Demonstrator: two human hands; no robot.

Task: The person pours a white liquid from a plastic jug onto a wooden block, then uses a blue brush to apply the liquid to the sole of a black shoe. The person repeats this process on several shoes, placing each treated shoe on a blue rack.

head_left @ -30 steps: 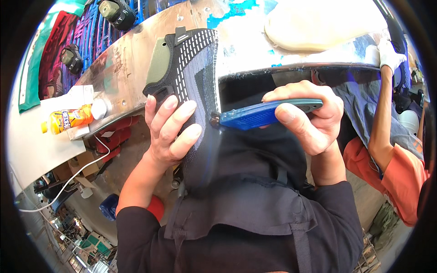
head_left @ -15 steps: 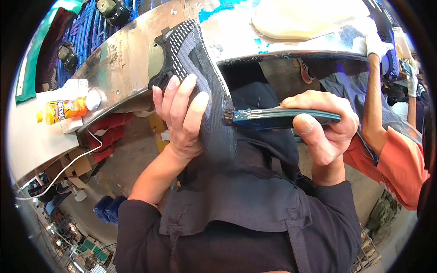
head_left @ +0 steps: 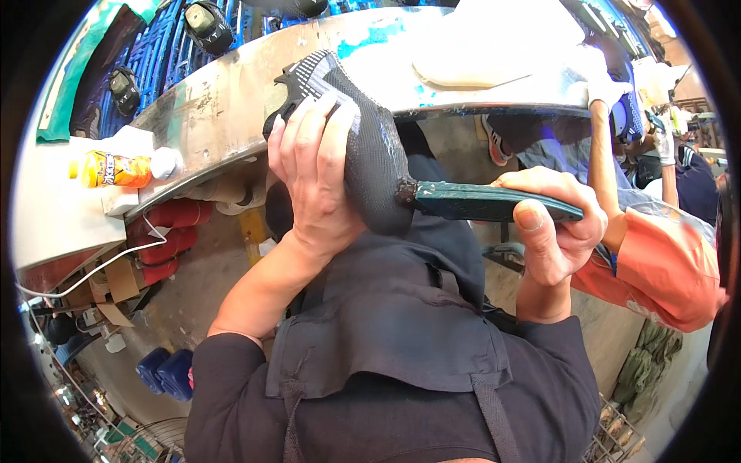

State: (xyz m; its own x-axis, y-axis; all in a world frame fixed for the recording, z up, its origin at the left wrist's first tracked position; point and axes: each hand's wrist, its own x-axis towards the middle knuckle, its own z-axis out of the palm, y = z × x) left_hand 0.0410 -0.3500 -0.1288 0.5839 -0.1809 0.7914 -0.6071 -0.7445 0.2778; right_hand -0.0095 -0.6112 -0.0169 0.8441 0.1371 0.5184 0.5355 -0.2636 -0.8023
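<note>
My left hand (head_left: pixel 315 174) is wrapped round a black and grey knit shoe upper (head_left: pixel 376 166), fingers across its top. The upper's rounded toe points toward me, and its green-lined opening lies at the far left, partly behind my fingers. In my right hand (head_left: pixel 559 220) is a brush (head_left: pixel 494 202) with a flat dark green handle, thumb on the near side. The brush's short dark bristles touch the lower right edge of the upper near the toe. Both hands are above my lap, in front of the bench's near edge.
A worn metal-topped bench (head_left: pixel 208 104) curves across the front. On it are an orange bottle (head_left: pixel 116 170) with a white cap at left and a large pale pad (head_left: pixel 494 46). Blue racks (head_left: pixel 150 65) hold more shoes. At right, a co-worker's gloved hand (head_left: pixel 606 81) and orange sleeve (head_left: pixel 668 266) are close.
The shoe upper has been tilted and turned, so its rounded toe shows more and its patterned side less. The brush has shifted slightly right, still against the edge, its handle sloping more.
</note>
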